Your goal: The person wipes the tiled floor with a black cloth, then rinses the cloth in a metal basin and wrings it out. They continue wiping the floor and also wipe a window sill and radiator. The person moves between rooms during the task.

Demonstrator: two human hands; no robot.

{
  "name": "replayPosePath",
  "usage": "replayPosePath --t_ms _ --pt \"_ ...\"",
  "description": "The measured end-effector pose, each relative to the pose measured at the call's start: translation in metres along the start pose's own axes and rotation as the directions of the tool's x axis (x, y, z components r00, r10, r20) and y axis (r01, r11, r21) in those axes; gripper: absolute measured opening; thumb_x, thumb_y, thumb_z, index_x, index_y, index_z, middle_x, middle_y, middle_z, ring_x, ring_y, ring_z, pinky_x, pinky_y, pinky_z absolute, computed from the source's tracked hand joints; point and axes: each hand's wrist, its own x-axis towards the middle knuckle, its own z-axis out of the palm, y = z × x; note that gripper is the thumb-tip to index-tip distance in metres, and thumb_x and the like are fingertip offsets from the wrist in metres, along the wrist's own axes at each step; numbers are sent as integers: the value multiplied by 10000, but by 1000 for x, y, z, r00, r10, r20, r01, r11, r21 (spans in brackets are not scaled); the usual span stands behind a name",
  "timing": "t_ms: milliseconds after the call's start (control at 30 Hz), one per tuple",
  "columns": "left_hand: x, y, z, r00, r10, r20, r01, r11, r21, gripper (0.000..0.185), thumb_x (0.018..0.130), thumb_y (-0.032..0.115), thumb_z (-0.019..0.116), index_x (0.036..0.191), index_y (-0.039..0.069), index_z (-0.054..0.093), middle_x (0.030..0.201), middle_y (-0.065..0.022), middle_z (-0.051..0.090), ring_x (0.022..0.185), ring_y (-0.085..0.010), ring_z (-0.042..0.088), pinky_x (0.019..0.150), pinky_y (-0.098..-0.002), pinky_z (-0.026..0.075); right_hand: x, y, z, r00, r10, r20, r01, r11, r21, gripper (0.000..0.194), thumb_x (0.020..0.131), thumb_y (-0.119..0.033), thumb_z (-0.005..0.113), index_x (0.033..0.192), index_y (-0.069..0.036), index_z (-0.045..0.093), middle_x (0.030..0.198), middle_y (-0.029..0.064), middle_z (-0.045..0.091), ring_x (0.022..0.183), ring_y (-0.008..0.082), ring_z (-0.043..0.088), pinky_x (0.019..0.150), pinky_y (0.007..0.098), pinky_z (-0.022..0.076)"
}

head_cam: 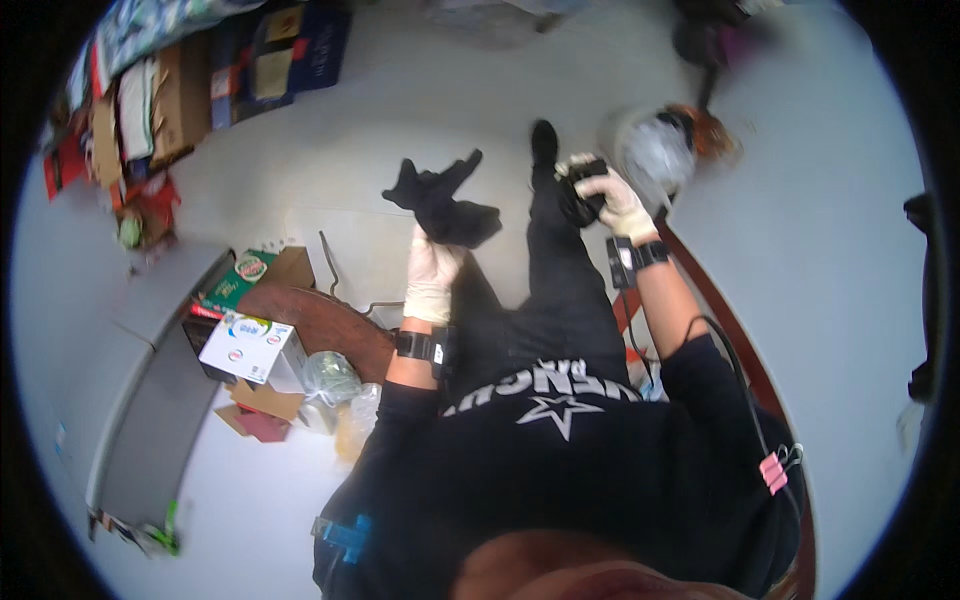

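My left hand [431, 274], in a pale glove, grips the lower end of a limp black fabric item [442, 202]. Narrow ends of the fabric stick up and outward; whether it is a garment or a glove I cannot tell. To the right, my right hand [619, 199], gloved too, is closed around a dark black item [581, 193]. It has a looped lower part, and blur hides what it is exactly. Both hands are held apart over my legs, with the right one beside a black shoe [544, 142].
At upper left stand cardboard boxes [180, 101] and a dark blue box [322, 45]. A white box [251, 349] and a plastic bag [330, 377] lie left of me, near a brown wooden edge [322, 322]. A bin with a plastic liner [656, 154] stands beyond my right hand.
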Motion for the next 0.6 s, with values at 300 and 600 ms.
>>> replayPosePath --t_ms 300,600 --pt "-98 -29 31 831 -460 313 391 883 260 409 985 282 556 1301 26 508 1257 -85 604 1141 -267 600 1042 -459 479 -232 97 -6 913 -212 -348 346 856 385 449 691 71 585 1133 -7 597 1115 154 664 1029 266 638 983 354 494" --pt "-174 -113 19 689 -715 118 571 636 519 303 992 282 558 1167 37 595 1102 -77 642 1020 -197 607 883 -364 521 -442 251 -11 663 -183 -725 623 671 401 296 757 -4 613 1047 -8 672 953 77 688 862 214 671 809 335 558"
